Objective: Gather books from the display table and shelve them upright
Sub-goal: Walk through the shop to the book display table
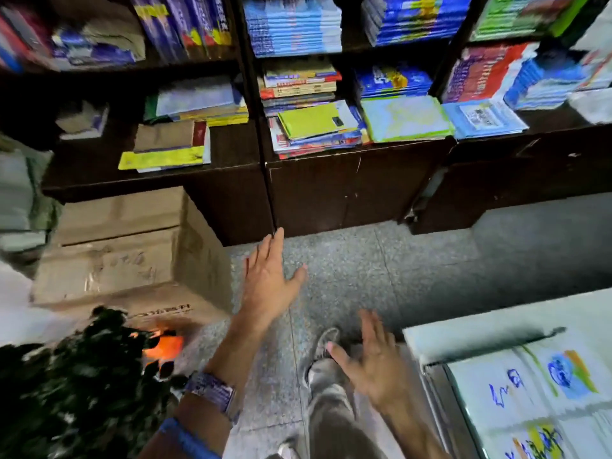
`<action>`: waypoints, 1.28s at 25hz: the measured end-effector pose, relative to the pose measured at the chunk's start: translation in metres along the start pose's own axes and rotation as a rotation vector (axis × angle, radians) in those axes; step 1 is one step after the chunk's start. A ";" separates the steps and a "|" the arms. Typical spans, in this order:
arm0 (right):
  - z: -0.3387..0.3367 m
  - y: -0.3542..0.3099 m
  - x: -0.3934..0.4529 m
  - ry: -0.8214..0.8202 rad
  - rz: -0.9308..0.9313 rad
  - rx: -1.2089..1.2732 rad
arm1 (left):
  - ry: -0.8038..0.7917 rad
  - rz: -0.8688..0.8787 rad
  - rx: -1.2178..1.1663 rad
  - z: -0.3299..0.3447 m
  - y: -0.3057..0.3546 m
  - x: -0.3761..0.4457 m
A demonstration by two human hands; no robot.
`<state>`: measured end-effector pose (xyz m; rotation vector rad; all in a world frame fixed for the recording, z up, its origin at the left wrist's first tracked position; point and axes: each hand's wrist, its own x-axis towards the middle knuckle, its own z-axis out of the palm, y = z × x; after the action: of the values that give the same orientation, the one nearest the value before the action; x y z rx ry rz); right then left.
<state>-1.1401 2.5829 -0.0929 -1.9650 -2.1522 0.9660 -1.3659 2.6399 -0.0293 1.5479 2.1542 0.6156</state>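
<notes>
Both hands carry nothing. The left hand (269, 281), at about 12 o'clock from the person's body, is stretched forward over the floor (381, 270) with its grip wide, fingers straight and spread. The right hand (374, 366), at about 5 o'clock from the left one, is also spread wide and hangs just beside the edge of the surface (463, 329).

The books (543, 389) to gather lie flat on that surface at 4 o'clock in the view. The shelves (347, 180) stand at 12 o'clock, already full of flat piles. A box (132, 256) sits on the floor at 9 o'clock.

I judge this is the step between shelving and gathering: no book is in hand. The next move calls for turning toward the surface, closing the grip on some books, then finding a free place where they can stand upright.
</notes>
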 end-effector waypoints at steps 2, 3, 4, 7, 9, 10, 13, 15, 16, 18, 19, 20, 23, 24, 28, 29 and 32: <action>-0.018 0.001 0.059 -0.013 0.022 0.029 | -0.032 -0.014 -0.008 0.005 0.014 0.062; -0.028 0.003 0.087 -0.019 0.031 0.078 | -0.039 -0.014 -0.021 0.009 0.024 0.090; -0.038 0.002 0.115 -0.022 0.032 0.119 | -0.042 0.009 -0.027 0.012 0.034 0.117; -0.069 0.011 0.184 -0.013 0.102 0.156 | -0.103 0.055 -0.032 0.027 0.066 0.193; -0.083 0.019 0.212 0.017 0.162 0.180 | -0.136 0.097 -0.068 0.040 0.086 0.230; -0.089 0.025 0.226 0.032 0.197 0.194 | -0.169 0.118 -0.088 0.049 0.098 0.252; -0.101 0.033 0.264 0.035 0.315 0.220 | -0.292 0.132 -0.159 0.078 0.133 0.314; -0.107 0.040 0.289 0.027 0.404 0.248 | -0.374 0.173 -0.180 0.100 0.157 0.353; -0.111 0.042 0.301 0.038 0.445 0.266 | -0.408 0.207 -0.186 0.111 0.170 0.372; -0.122 0.046 0.326 0.085 0.522 0.295 | -0.479 0.263 -0.185 0.131 0.196 0.411; -0.129 0.048 0.340 0.124 0.568 0.314 | -0.521 0.302 -0.178 0.143 0.213 0.432; -0.139 0.049 0.350 0.161 0.610 0.329 | -0.553 0.347 -0.168 0.153 0.229 0.450; -0.168 0.060 0.373 0.252 0.710 0.361 | -0.611 0.512 -0.112 0.182 0.288 0.489; -0.178 0.064 0.378 0.273 0.738 0.370 | -0.625 0.563 -0.094 0.190 0.308 0.497; -0.211 0.098 0.387 0.398 0.868 0.456 | -0.691 0.782 -0.066 0.236 0.399 0.506; -0.220 0.112 0.389 0.428 0.897 0.470 | -0.712 0.832 -0.053 0.251 0.422 0.504; -0.253 0.164 0.390 0.498 0.949 0.528 | -0.751 0.937 -0.002 0.301 0.490 0.491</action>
<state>-0.9522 3.0387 -0.1084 -2.5185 -0.5748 0.8334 -0.9630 3.2805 -0.0311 2.2768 0.8290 0.2028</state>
